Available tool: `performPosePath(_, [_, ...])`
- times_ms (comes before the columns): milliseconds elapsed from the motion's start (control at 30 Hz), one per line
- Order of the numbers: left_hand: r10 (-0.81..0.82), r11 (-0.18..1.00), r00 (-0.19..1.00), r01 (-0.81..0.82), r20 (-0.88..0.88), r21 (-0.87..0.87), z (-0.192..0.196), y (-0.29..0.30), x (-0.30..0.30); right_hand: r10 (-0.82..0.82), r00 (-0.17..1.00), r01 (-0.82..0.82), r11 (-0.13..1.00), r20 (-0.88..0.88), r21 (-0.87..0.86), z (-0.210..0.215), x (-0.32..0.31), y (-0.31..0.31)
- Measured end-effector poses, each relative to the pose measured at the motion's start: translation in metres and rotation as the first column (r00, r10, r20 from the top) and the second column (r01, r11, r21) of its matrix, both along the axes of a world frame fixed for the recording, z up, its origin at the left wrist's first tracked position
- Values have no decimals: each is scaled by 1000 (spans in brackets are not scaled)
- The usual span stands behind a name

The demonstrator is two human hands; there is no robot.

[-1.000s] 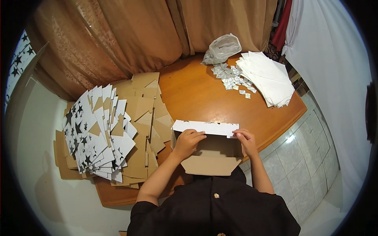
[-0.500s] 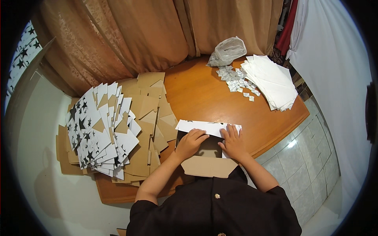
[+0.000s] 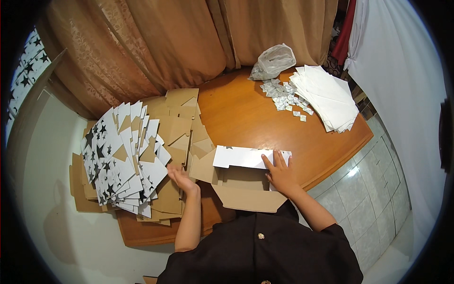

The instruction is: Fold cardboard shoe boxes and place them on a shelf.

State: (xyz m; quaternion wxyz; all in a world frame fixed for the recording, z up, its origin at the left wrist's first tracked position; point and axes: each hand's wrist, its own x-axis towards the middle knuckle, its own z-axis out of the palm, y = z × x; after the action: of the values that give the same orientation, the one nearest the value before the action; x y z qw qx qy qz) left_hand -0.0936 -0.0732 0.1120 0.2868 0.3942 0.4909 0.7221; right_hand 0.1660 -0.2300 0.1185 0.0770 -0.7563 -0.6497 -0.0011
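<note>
In front of me at the table's near edge is a cardboard box (image 3: 248, 198), open at the top, with brown inner sides and a long white flap (image 3: 239, 156) along its far side. My right hand (image 3: 283, 175) lies on the right end of that flap, fingers stretched out and pressing flat. To the left, my left hand (image 3: 183, 181) is held off the box with its fingers apart and nothing in it. It is beside the stack of flat brown cardboard pieces (image 3: 172, 130); whether it touches them I cannot tell.
A fanned pile of white card pieces with black stars (image 3: 111, 161) lies on the left of the wooden table (image 3: 231, 109). At the far right are white paper sheets (image 3: 326, 99), small silvery packets (image 3: 283, 97) and a clear plastic bag (image 3: 274, 61). Brown curtains (image 3: 175, 38) hang behind.
My left hand has left the box and moved left toward the cardboard stack. A brown side flap now shows at the box's left. My right hand stays on the white flap.
</note>
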Motion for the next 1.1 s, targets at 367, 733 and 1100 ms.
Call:
performPosePath(367, [-688, 676, 269, 577, -674, -459, -15, -2, 20, 27, 964, -9, 998, -263, 67, 14, 7, 1])
performPosePath(733, [-895, 431, 400, 665, -196, -610, -16, 13, 16, 225, 671, 100, 917, -706, 387, 0, 34, -45])
performPosePath(1100, [-824, 554, 445, 763, -350, -333, -23, -30, -3, 195, 860, 2, 923, -471, 385, -5, 22, -67])
